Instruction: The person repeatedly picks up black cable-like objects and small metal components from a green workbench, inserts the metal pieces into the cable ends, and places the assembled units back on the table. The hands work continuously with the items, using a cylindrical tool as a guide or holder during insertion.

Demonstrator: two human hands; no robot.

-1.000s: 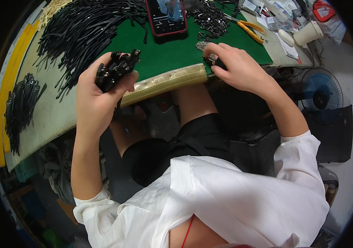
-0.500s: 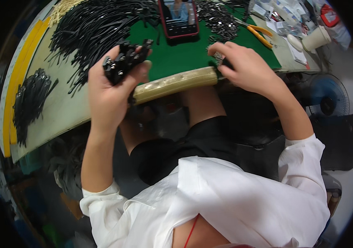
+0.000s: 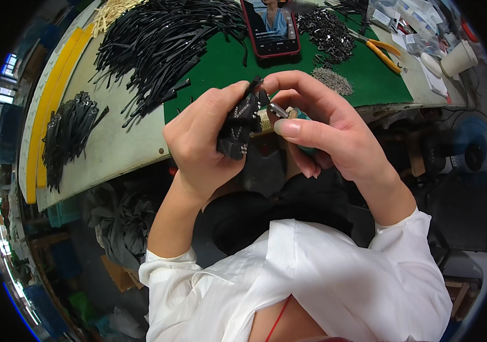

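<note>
My left hand point(image 3: 206, 128) is closed round a bundle of black straps point(image 3: 237, 128), whose ends carry small shiny studs or fittings. Close against its right side, my right hand point(image 3: 334, 125) grips a small teal tool point(image 3: 307, 149) with a metal tip point(image 3: 278, 110). That tip points at the strap ends; whether it touches them I cannot tell. Between and behind the hands shows a bit of a yellowish mesh-covered roll point(image 3: 265, 121), mostly hidden. Both hands are held over the near edge of the bench, above my lap.
On the green mat point(image 3: 220, 62) lie a big heap of black straps point(image 3: 158, 40), small dark metal parts point(image 3: 329, 34), tiny silvery pieces point(image 3: 333, 81) and orange-handled pliers point(image 3: 383, 54). A red-cased phone point(image 3: 280, 50) stands behind. Another strap bundle point(image 3: 69, 134) lies left; a white cup point(image 3: 460, 58) stands right.
My right hand has moved left from over the mat to the strap bundle, and the teal tool now shows in it. The left hand has turned and moved right and down with the bundle.
</note>
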